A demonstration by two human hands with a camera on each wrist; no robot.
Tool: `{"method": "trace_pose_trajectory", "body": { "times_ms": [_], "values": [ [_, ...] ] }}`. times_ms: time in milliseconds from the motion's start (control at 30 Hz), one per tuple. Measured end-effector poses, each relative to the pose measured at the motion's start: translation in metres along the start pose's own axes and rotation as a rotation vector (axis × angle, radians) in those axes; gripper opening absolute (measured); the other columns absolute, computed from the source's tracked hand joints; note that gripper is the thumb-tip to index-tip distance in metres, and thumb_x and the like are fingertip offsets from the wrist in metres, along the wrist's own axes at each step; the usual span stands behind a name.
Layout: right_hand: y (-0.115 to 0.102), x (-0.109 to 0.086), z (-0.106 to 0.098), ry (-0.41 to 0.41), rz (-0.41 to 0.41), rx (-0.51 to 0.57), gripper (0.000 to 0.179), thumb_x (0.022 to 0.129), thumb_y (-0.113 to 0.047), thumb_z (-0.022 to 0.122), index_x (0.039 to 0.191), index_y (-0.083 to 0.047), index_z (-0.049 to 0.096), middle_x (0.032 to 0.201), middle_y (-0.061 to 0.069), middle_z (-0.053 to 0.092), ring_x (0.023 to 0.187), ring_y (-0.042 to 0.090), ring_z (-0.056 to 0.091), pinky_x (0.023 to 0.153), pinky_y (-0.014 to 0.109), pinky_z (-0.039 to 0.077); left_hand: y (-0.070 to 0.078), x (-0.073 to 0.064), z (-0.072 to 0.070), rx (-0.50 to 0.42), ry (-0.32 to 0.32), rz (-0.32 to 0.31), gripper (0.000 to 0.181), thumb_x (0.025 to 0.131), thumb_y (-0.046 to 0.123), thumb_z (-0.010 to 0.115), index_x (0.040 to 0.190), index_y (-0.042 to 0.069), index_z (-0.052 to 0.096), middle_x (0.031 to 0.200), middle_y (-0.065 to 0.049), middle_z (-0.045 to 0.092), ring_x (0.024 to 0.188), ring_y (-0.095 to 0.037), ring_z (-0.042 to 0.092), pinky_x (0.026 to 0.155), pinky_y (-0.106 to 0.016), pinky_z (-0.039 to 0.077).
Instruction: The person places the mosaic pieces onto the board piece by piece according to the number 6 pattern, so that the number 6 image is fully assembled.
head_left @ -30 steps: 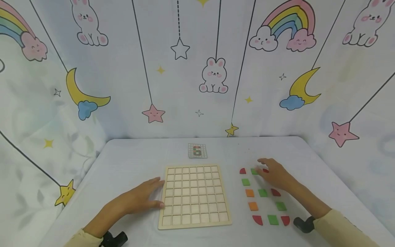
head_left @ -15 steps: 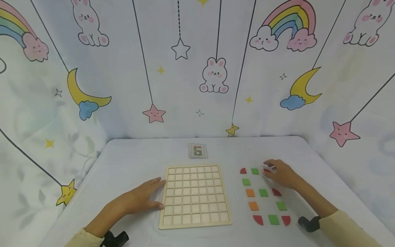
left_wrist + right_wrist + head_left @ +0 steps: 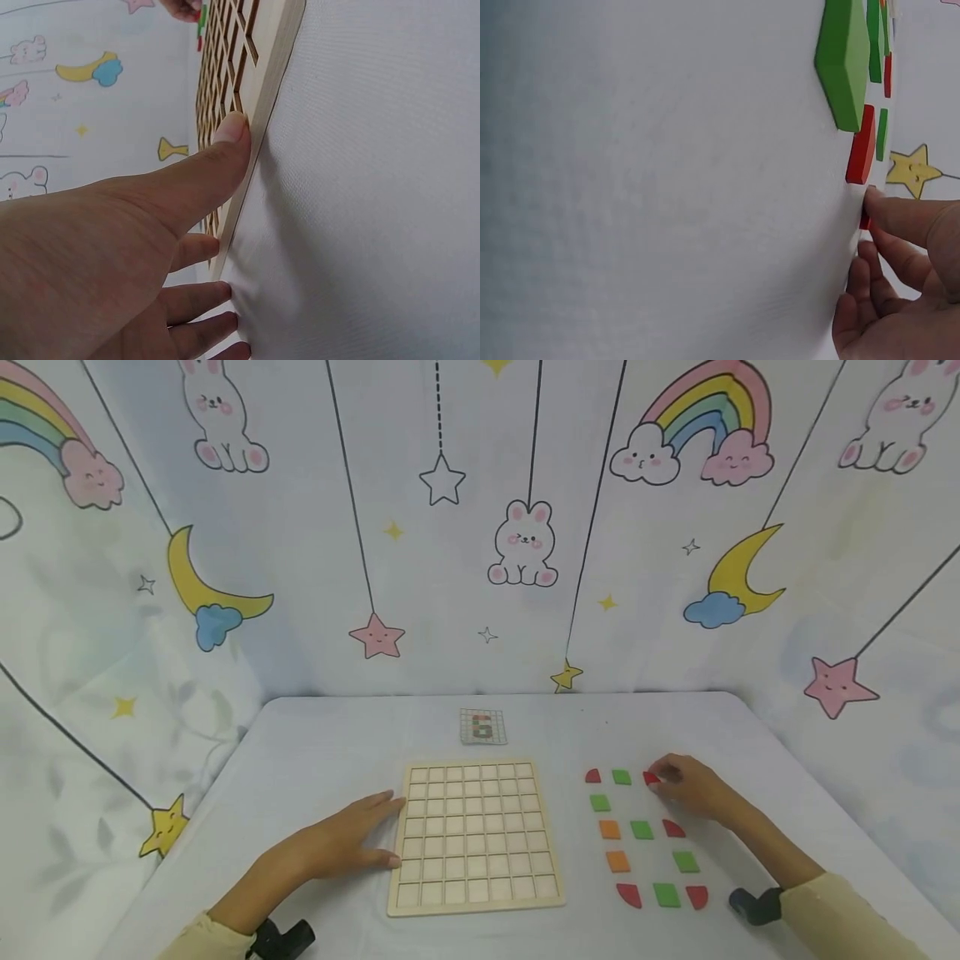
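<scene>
A wooden grid board [image 3: 476,910] with bare square cells lies flat at the middle of the table. My left hand [image 3: 337,839] rests at its left edge, fingers spread; in the left wrist view the thumb [image 3: 231,129] touches the board's rim. To the right, my right hand [image 3: 690,785] pinches a red quarter-circle tile [image 3: 651,777] between thumb and forefinger, down at the table surface. In the right wrist view the digits largely cover this red tile [image 3: 865,223]. Beside it lie a green square tile [image 3: 622,777] and another red quarter-circle tile [image 3: 593,776].
More loose tiles lie right of the board, among them an orange square [image 3: 611,830], a green square [image 3: 667,895] and a red quarter-circle [image 3: 697,897]. Behind the board is a small gridded card [image 3: 483,727] with a coloured figure. A patterned cloth [image 3: 450,568] hangs behind the white table.
My right hand has shifted right and slightly toward me, from over the green tile to the red one, and its fingers have closed in. The left hand stays at the board.
</scene>
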State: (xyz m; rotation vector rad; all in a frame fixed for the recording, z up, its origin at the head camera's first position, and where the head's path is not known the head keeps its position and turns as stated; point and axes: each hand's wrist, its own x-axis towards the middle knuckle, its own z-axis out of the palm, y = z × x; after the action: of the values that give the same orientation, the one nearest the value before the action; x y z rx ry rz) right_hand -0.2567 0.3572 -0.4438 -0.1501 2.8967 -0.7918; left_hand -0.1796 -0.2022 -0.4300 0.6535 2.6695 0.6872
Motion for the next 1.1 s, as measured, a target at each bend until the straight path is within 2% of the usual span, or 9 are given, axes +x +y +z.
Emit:
{"method": "trace_pose_trajectory", "body": {
  "times_ms": [133,333,500,867,1100],
  "values": [
    [0.001,0.0,-0.001,-0.005,0.018,0.023,0.032,0.101,-0.019,0.071,0.125,0.001,0.064,0.13,0.027,0.065,0.119,0.043,0.06,0.105,0.063,0.053,-0.001,0.0,0.001,0.005,0.002,0.001,0.092,0.093,0.052,0.078,0.16,0.002,0.04,0.166,-0.03,0.033,0.154,-0.05,0.032,0.124,-0.066,0.031],
    [-0.001,0.001,-0.002,0.008,-0.003,0.005,0.032,0.101,-0.017,0.071,0.124,0.004,0.064,0.115,0.019,0.069,0.108,0.035,0.063,0.099,0.058,0.056,-0.002,0.002,0.002,0.009,0.004,-0.027,0.091,0.093,0.052,0.078,0.161,0.004,0.04,0.167,-0.028,0.033,0.155,-0.048,0.032,0.125,-0.064,0.029],
    [-0.006,0.002,-0.001,0.026,-0.012,0.002,0.034,0.1,-0.016,0.072,0.124,0.006,0.064,0.113,0.018,0.071,0.106,0.034,0.064,0.098,0.057,0.057,-0.003,0.002,0.002,0.004,0.002,-0.023,0.092,0.093,0.052,0.077,0.161,0.003,0.04,0.167,-0.028,0.032,0.155,-0.048,0.031,0.125,-0.065,0.029],
    [-0.037,0.009,0.008,0.076,-0.112,0.042,0.029,0.1,-0.013,0.071,0.122,0.004,0.065,0.111,0.017,0.072,0.105,0.033,0.065,0.098,0.055,0.058,0.001,0.002,0.0,-0.001,-0.007,-0.029,0.092,0.092,0.051,0.079,0.161,0.004,0.04,0.167,-0.028,0.033,0.155,-0.048,0.031,0.124,-0.065,0.03],
    [-0.058,0.019,0.02,0.076,-0.153,0.046,0.026,0.1,-0.01,0.071,0.12,0.004,0.066,0.111,0.017,0.071,0.104,0.033,0.065,0.097,0.054,0.058,0.003,0.002,-0.001,-0.006,-0.008,-0.031,0.092,0.092,0.049,0.08,0.16,0.003,0.041,0.167,-0.029,0.033,0.155,-0.048,0.031,0.125,-0.065,0.03]
  ]
}}
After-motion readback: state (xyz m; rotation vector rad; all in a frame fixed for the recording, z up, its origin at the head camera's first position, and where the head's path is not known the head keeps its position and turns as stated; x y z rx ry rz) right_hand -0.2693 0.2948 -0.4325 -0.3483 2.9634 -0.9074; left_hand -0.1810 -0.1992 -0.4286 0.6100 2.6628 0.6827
